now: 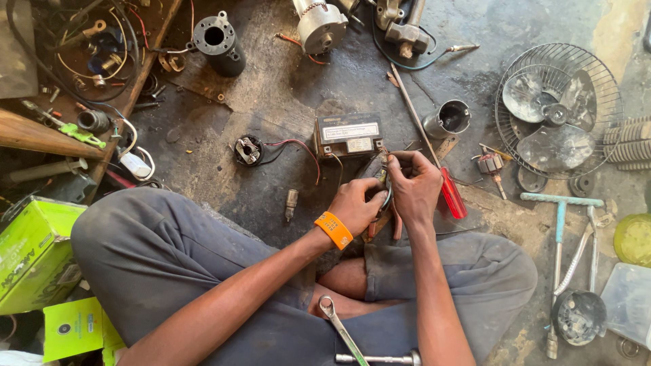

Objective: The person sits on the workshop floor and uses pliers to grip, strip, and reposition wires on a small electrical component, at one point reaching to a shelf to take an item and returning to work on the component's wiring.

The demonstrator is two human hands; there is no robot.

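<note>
Both hands, left (354, 205) and right (415, 188), pinch a small metal part (384, 181) between their fingertips.

The person wears dusty grey trousers (169, 264) and an orange wristband (333, 230) on the left wrist. Both arms are bare.

Rough, stained concrete floor (285, 102); glossy red plastic screwdriver handle (452, 195); shiny metal spanner (339, 325); dull wire fan guard (557, 108); matt grey cloth trousers (156, 251).
</note>
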